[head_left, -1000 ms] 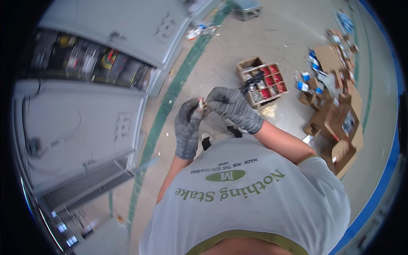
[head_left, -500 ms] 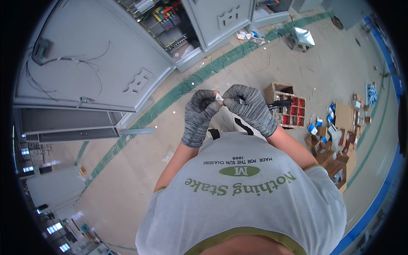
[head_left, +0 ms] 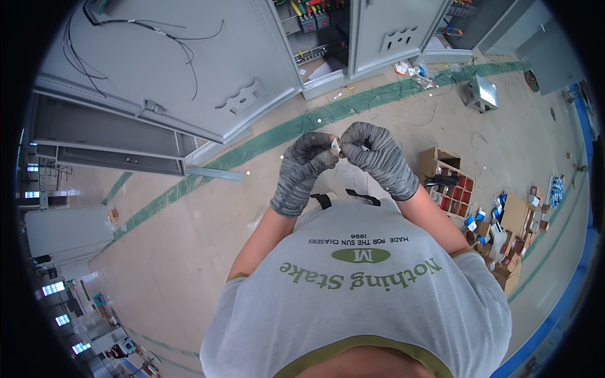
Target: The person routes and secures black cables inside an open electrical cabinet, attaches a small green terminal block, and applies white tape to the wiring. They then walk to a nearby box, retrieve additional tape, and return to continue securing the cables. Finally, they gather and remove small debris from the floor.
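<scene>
In grey knitted gloves, my two hands come together in front of my shirt. A small white piece [head_left: 335, 145], pointed at the top like a scrap of label or paper, shows between the fingertips. My left hand [head_left: 302, 170] is closed in a pinch on its left side. From the other side, the pinched fingers of my right hand [head_left: 378, 159] meet it. Something small and pale shows in the curl of the right hand, too small to name. The gloves partly hide the fingertips.
An open grey cabinet door [head_left: 183, 57] stands at far left, beside cabinets with wired electrical parts [head_left: 312, 22]. A divided wooden box [head_left: 463, 192] holds red items and black pieces. Cardboard boxes [head_left: 517, 217] lie at right. A metal stool [head_left: 482, 94] stands farther off.
The view has turned, so the cabinets, stool and boxes sit farther right in the picture. Both hands stay pinched together at the white piece, which now looks more upright.
</scene>
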Motion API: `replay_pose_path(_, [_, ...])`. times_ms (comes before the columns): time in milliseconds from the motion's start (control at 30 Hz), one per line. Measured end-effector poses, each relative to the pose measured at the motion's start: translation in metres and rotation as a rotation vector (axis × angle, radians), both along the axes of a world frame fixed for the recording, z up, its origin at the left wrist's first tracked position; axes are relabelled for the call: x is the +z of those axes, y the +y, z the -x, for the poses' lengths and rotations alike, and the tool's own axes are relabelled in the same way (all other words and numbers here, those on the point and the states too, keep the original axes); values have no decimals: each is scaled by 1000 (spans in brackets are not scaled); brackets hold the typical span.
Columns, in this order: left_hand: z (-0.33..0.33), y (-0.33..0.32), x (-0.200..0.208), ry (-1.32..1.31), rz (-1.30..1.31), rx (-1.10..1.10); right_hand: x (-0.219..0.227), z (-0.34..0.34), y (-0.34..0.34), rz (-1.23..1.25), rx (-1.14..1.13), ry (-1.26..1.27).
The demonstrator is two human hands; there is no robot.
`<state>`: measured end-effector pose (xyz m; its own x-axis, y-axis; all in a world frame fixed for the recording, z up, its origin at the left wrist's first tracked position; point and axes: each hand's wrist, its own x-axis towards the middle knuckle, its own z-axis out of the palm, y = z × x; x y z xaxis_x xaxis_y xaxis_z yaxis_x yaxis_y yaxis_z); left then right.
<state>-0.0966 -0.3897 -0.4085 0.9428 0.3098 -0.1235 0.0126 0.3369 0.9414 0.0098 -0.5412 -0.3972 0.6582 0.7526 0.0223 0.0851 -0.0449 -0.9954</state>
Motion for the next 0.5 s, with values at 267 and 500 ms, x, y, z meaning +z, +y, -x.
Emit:
replay_pose_path(267, [6,40,-5,37,-11,159,1,-2,47,25,61,-83])
replay_pose_path(500, [-18,60,-2,59,-105,289,6,-39,89,120,156,-267])
